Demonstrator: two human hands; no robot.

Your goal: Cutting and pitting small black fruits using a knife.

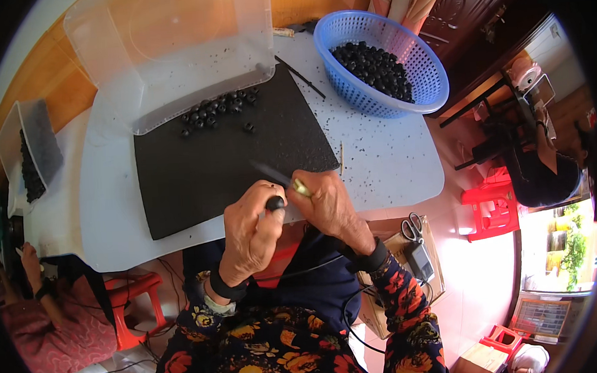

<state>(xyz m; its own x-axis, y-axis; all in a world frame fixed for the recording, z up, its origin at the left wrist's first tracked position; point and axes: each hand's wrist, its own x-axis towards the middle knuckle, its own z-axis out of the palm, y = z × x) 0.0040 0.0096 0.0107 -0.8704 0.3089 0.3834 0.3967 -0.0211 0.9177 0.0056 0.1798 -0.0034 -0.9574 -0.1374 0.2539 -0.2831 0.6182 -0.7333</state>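
Note:
A small round black part is pinched between the fingers of my left hand. Close by on the right, my right hand is closed around the pale yellow-green handle of a knife. Its narrow blade points up and left, past the fingertips of my left hand, and looks slightly blurred. Both hands are raised over the near edge of a black mat. Whether the blade touches the part cannot be made out. Several similar black parts lie loose at the far side of the mat.
A clear plastic bin stands tilted behind the loose parts. A blue perforated basket of black parts is at the back right. A thin black rod and small stick lie on the table. Scissors rest on a cardboard box. Other people sit left and right.

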